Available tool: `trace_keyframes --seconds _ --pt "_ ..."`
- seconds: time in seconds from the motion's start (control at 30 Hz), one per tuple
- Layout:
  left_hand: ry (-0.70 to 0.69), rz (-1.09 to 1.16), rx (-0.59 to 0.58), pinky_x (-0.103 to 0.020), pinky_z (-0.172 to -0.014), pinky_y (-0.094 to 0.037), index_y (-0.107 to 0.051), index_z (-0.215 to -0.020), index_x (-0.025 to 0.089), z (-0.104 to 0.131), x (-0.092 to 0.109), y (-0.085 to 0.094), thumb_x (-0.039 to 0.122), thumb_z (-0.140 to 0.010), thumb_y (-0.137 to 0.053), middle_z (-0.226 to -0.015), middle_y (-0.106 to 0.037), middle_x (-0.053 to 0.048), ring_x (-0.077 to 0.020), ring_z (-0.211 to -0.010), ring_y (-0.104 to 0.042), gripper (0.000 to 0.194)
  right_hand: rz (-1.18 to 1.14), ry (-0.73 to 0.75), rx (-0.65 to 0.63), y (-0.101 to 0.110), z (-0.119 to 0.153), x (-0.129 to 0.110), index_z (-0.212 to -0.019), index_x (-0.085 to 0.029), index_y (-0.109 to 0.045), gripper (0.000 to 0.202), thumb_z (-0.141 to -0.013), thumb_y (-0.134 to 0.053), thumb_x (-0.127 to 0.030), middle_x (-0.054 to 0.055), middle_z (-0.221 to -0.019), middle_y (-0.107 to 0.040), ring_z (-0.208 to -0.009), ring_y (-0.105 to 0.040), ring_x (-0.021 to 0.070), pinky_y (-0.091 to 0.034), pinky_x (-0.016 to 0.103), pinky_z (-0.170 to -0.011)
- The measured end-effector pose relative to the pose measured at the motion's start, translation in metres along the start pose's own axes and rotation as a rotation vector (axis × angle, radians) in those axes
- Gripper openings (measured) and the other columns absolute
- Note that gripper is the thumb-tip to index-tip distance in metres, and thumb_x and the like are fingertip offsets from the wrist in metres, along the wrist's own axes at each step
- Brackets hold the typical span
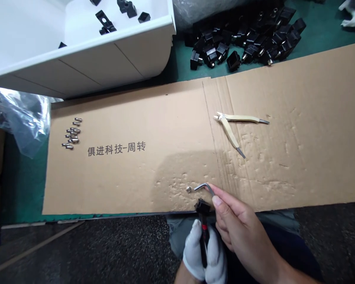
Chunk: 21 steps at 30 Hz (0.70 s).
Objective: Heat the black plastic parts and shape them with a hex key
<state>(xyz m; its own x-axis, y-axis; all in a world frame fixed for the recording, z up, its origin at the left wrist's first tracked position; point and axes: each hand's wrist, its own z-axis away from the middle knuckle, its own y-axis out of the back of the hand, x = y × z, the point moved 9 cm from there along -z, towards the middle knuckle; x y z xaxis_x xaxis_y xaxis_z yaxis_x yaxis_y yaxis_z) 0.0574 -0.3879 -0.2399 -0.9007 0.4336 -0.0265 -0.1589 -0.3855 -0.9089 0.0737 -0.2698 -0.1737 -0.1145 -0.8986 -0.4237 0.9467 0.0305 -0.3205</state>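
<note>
My left hand [204,252], in a white glove, is wrapped around a black rod-like tool [205,236] with a red band. At the tool's upper end sits a small black plastic block [202,206]; how the two join cannot be made out. Bare and closed, my right hand [239,221] pinches a hex key [207,187] between thumb and index finger. The key's short bent end points left, just above the cardboard. Close to that tip, but apart from it, lies a small round metal piece [188,189].
Cream-handled nippers [232,126] lie spread on the cardboard sheet [121,181]. Several metal pins [72,136] are grouped at its left. Behind it are a white bin [112,59] holding black parts, a heap of black plastic parts [245,43] and clear plastic bags [29,122].
</note>
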Motion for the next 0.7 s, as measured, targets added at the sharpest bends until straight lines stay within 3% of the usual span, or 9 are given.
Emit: trace_keyframes --seconds 0.13,0.2,0.27,0.33,0.4,0.5,0.7 --pt "0.020 0.046 -0.126 -0.022 -0.034 -0.040 -0.042 -0.049 0.020 -0.001 -0.003 -0.006 0.081 -0.095 -0.019 -0.031 -0.041 0.002 -0.0106 -0.023 -0.038 0.080 0.090 0.029 -0.017 0.000 0.000 -0.007 -0.153 -0.020 -0.051 0.073 -0.096 -0.060 -0.064 -0.010 -0.060 -0.024 -0.049 -0.017 0.0072 -0.016 0.016 -0.040" --pt "0.061 -0.032 -0.096 -0.023 -0.037 -0.042 -0.044 -0.050 0.020 -0.002 -0.005 -0.005 0.083 -0.093 -0.019 -0.032 -0.042 0.002 -0.0112 -0.025 -0.041 0.081 0.207 0.082 -0.011 0.002 0.000 -0.014 -0.151 -0.021 -0.054 0.066 -0.099 -0.057 -0.061 -0.008 -0.060 -0.030 -0.049 -0.025 0.0077 -0.021 0.016 -0.040" --pt "0.082 -0.118 -0.036 -0.025 -0.041 -0.044 -0.048 -0.050 0.020 -0.003 -0.005 -0.004 0.087 -0.090 -0.023 -0.034 -0.043 0.001 -0.0116 -0.029 -0.043 0.082 0.404 0.206 -0.013 0.002 0.002 -0.027 -0.146 -0.023 -0.061 0.055 -0.103 -0.052 -0.056 -0.004 -0.061 -0.044 -0.052 -0.041 0.0098 -0.034 0.018 -0.043" --pt "0.041 -0.156 0.005 -0.027 -0.046 -0.047 -0.051 -0.050 0.018 -0.002 0.000 -0.005 0.088 -0.088 -0.028 -0.035 -0.043 0.000 -0.0115 -0.032 -0.045 0.083 0.605 0.377 -0.032 -0.003 0.006 -0.042 -0.141 -0.025 -0.066 0.045 -0.106 -0.048 -0.048 0.002 -0.074 -0.065 -0.068 -0.063 0.0150 -0.051 0.023 -0.056" --pt "-0.034 -0.152 0.026 -0.027 -0.049 -0.048 -0.053 -0.050 0.017 0.000 0.009 -0.008 0.087 -0.089 -0.033 -0.035 -0.042 0.001 -0.0107 -0.033 -0.043 0.082 0.753 0.559 -0.057 -0.012 0.012 -0.054 -0.140 -0.026 -0.066 0.040 -0.107 -0.047 -0.039 0.005 -0.102 -0.077 -0.097 -0.073 0.0188 -0.060 0.027 -0.079" --pt "-0.091 -0.132 0.028 -0.026 -0.047 -0.048 -0.053 -0.051 0.017 0.003 0.018 -0.012 0.082 -0.091 -0.037 -0.033 -0.038 0.003 -0.0090 -0.030 -0.039 0.078 0.903 0.793 -0.069 -0.024 0.019 -0.064 -0.144 -0.024 -0.061 0.040 -0.107 -0.047 -0.026 0.003 -0.130 -0.073 -0.115 -0.071 0.0162 -0.058 0.024 -0.095" --pt "-0.162 0.044 -0.132 -0.026 -0.037 -0.048 -0.051 -0.052 0.017 0.006 0.035 -0.030 0.067 -0.101 -0.030 -0.037 -0.049 -0.001 -0.0119 -0.027 -0.046 0.074 1.176 0.948 -0.072 -0.035 0.024 -0.061 -0.152 -0.022 -0.052 0.046 -0.106 -0.046 -0.017 0.004 -0.129 -0.073 -0.107 -0.074 0.0172 -0.061 0.026 -0.094"
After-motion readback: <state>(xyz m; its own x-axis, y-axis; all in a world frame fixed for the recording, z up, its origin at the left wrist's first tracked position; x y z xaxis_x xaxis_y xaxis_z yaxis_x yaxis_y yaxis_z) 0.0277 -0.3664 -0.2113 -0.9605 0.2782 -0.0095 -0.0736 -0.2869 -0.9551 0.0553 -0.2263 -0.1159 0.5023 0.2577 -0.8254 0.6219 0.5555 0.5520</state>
